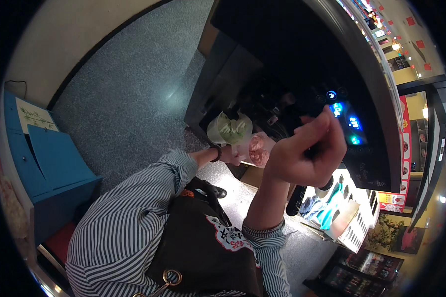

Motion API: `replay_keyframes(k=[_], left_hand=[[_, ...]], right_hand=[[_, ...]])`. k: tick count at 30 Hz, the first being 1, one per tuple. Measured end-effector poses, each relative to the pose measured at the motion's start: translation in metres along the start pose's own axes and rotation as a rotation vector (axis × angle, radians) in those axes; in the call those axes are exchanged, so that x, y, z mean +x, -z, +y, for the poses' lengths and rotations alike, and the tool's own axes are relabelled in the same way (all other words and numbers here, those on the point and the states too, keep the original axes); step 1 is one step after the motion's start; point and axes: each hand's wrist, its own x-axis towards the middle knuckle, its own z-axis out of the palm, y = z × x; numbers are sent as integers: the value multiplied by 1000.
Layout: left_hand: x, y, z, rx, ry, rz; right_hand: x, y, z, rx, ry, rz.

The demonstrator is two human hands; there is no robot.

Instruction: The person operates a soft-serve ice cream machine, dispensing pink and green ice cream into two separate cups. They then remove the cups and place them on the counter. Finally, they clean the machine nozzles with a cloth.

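Observation:
A black dispensing machine with a lit touch panel (351,120) stands before me. My right hand (308,152) is raised at this panel, its fingers curled together and a fingertip over the blue display; nothing shows in it. Lower down, my left hand (230,154) is closed on the handle of a translucent plastic pitcher; which of the two pitchers it belongs to is hard to tell. One pitcher with green contents (232,128) is at the machine's dark spouts. Beside it is a pitcher with pink contents (259,150), partly hidden by my right hand.
A lit white counter (351,226) with round openings, a teal cloth (330,209) and a grey-blue cloth (311,208) is to the right. Blue cabinets (55,159) stand at the left, and grey speckled floor (133,81) lies between. A dark display case (360,273) is at the lower right.

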Motion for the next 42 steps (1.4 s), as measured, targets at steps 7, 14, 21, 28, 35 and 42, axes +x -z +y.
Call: replay_keyframes(k=[7, 14, 21, 28, 35, 42], left_hand=[[-4, 6, -7, -97, 97, -16], [2, 34, 61, -35, 283, -212], [-2, 22, 28, -17, 191, -135], [-2, 33, 45, -37, 69, -127], [0, 47, 75, -17, 48, -167], [-2, 46, 68, 101, 162, -209]], right_hand=[[4, 13, 2, 164, -142, -296], [-18, 56, -11, 181, -146, -243], [-130, 152, 3, -128, -533, -711], [-82, 155, 25, -1, -609, -162], [-16, 154, 49, -258, -294, -323], [-38, 166, 45, -200, -606, -512]])
